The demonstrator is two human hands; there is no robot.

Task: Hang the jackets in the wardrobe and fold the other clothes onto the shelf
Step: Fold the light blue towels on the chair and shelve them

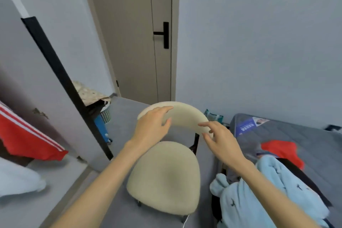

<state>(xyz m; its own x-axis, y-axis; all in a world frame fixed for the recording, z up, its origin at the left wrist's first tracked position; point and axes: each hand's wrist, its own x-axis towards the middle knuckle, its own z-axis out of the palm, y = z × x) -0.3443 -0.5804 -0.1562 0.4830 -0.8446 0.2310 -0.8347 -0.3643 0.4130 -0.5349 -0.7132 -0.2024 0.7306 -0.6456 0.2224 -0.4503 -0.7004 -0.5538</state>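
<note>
A cream chair (166,177) stands on the grey floor in front of me. My left hand (151,126) lies over the left part of its curved backrest (185,114), fingers straight on top. My right hand (220,139) hovers at the backrest's right end with fingers spread and holds nothing. A light blue fleece garment (268,196) and a red garment (283,150) lie in a heap on the bed at my right. A red jacket with white stripes (27,139) hangs in the open wardrobe at my left, above a light blue folded item (18,181).
The wardrobe door with its black edge (61,79) stands open on the left. A closed door (140,33) is straight ahead. A blue and white basket (102,118) sits behind the wardrobe door. The grey mattress (305,135) fills the right side.
</note>
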